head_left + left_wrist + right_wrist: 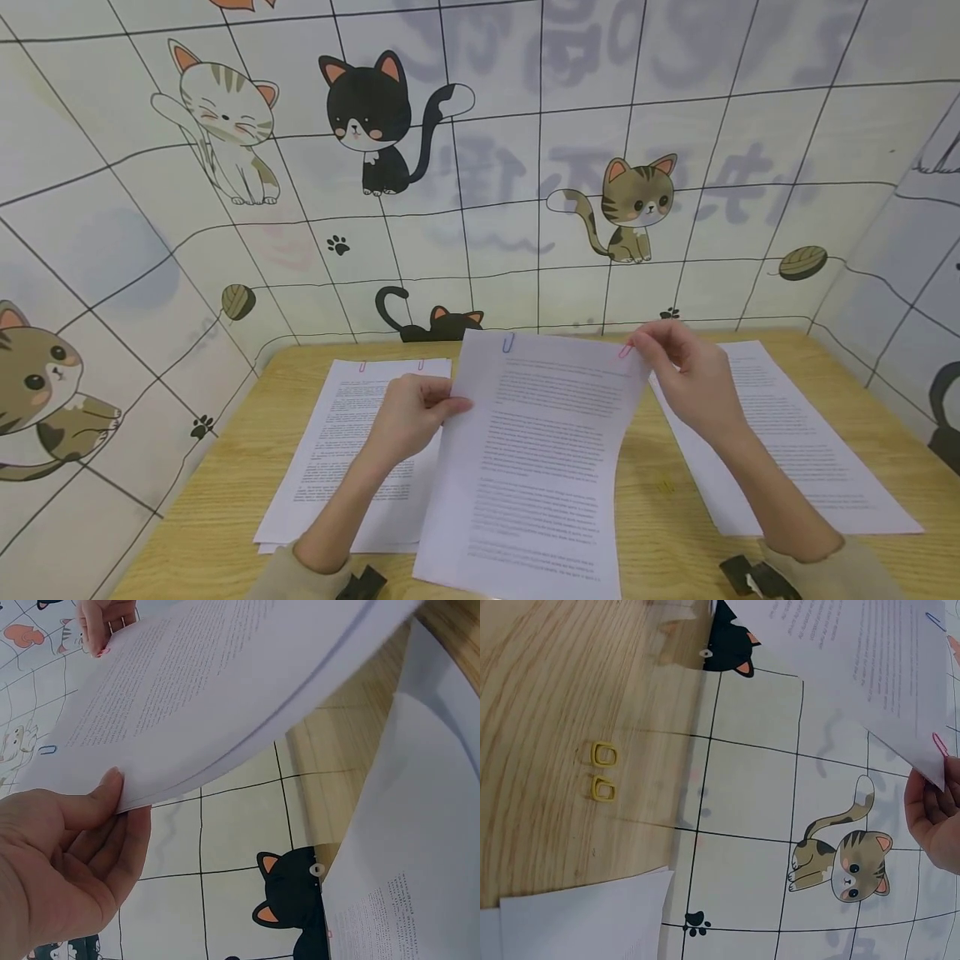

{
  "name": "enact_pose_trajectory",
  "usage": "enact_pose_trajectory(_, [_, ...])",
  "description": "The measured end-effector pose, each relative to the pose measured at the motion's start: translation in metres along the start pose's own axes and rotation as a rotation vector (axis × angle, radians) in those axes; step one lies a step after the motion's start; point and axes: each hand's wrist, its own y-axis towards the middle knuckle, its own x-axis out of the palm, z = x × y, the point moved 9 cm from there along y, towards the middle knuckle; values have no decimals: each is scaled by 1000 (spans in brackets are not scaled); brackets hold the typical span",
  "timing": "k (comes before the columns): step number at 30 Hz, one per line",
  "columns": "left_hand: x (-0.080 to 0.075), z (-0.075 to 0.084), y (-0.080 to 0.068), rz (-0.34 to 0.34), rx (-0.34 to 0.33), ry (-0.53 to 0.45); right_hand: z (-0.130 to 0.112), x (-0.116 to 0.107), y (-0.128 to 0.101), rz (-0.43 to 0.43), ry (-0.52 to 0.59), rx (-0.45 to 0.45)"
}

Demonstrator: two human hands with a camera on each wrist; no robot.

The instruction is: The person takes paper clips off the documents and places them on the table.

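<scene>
A stack of printed sheets (pixel 536 467) is held up above the wooden table (pixel 660 533), tilted toward me. My left hand (pixel 420 417) pinches its left edge, thumb on top; the left wrist view shows the thumb (pixel 105 796) on the sheets (pixel 225 682). My right hand (pixel 686 371) pinches the top right corner by a pink paper clip (pixel 625 351). A blue paper clip (pixel 508 342) sits on the top edge near the left corner. The right wrist view shows the corner (pixel 900 682), the pink clip (pixel 939 744) and my right hand (pixel 937 810).
A paper pile (pixel 352 450) with two pink clips lies at the left, another pile (pixel 795 442) at the right. Two yellow clips (pixel 604 771) lie on the bare wood between them. Cat-patterned walls (pixel 480 167) close in the table at the back and sides.
</scene>
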Motion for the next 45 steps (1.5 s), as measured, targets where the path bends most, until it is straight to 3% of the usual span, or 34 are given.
enact_pose_trajectory(5, [-3, -3, 1, 20, -10, 11, 9, -6, 1, 6, 73, 53])
enact_pose_trajectory(21, [-9, -10, 3, 37, -57, -11, 10, -17, 4, -7, 185, 61])
enact_pose_trajectory(45, [-15, -21, 5, 53, -91, -50, 16, -18, -2, -118, 108, 59])
